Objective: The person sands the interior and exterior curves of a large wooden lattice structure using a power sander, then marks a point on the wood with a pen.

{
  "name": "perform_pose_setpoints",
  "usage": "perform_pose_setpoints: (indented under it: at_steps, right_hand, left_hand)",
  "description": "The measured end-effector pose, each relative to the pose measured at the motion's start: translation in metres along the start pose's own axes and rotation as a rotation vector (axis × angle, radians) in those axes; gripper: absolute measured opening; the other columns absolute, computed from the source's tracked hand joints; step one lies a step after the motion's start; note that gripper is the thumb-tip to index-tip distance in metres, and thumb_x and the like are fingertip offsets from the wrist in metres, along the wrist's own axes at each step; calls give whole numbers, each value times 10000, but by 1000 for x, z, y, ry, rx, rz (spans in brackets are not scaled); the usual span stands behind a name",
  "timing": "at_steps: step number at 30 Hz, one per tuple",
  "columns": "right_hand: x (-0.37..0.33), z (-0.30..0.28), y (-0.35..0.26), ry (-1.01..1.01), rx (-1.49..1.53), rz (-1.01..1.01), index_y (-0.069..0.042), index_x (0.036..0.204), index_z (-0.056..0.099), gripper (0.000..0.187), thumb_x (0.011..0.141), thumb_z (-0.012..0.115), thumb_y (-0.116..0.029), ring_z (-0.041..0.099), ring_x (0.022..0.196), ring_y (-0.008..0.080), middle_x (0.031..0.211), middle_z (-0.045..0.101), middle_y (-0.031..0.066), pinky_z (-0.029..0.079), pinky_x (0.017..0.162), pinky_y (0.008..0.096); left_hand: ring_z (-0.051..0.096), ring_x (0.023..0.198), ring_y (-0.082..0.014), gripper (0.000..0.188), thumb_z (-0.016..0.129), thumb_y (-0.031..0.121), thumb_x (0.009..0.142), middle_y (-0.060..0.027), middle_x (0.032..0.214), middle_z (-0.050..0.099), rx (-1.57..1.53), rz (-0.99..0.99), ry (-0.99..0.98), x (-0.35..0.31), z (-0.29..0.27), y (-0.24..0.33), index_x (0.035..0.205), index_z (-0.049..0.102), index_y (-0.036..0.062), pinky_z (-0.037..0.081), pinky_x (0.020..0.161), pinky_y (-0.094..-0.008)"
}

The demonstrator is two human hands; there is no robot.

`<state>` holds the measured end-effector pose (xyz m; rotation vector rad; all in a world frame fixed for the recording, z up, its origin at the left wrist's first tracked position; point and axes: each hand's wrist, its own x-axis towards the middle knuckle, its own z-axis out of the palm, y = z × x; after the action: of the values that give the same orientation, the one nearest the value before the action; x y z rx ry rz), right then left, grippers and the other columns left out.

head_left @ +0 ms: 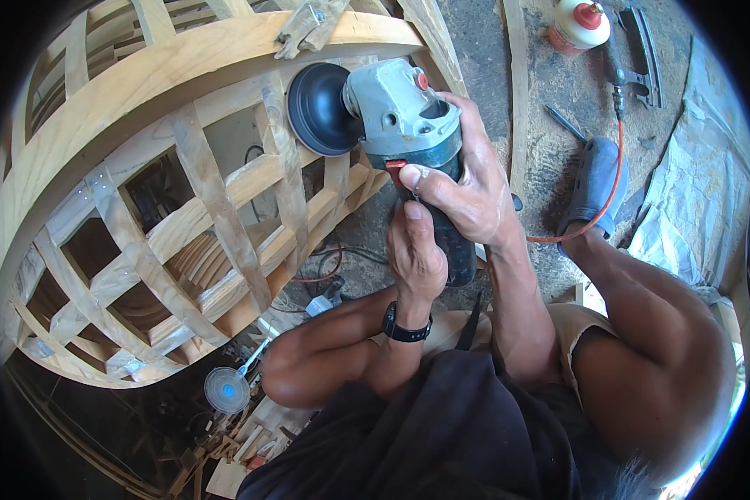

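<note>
A grey and dark-green angle grinder (404,112) with a round black disc pad (323,108) is held up in front of me. My right hand (475,187) wraps round the right side of its body, with the thumb near a small red switch. Just below, my left hand (417,254), with a black watch on the wrist, is closed on the dark handle. The pad's face is turned toward a curved wooden lattice frame (204,171) on the left. Its edge overlaps the frame in view; I cannot tell whether they touch.
A white bottle with a red cap (579,27) and a stapler-like air tool (637,62) lie at the far right. An orange hose (618,175) runs past my shoe. A small round fan (227,390) and wood scraps (246,437) lie low left. A crumpled sheet (692,175) covers the right.
</note>
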<state>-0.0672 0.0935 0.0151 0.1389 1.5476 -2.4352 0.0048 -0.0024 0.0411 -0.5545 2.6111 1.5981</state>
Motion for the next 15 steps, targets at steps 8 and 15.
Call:
perform_pose_setpoints:
  at_steps: [8,15]
  right_hand:
    - [3,3,-5,-26,16,-25,33,1344,352,758,767,755,-249,587,1046,258,1128,606,190,443,955,381]
    - [3,2,-3,-19,19,-16,28,1352,348,768,762,760,-242,581,1052,259,1133,604,188,440,962,381]
  left_hand:
    - [639,959,-377,563,328,431,1056,-241,1031,656,22,18,14,-4,-2,2,1179,600,-47,466,822,-441]
    - [626,999,-337,576,316,433,1061,-231,1085,648,22,-32,-5,-7,-6,4,1203,586,-56,458,855,-418]
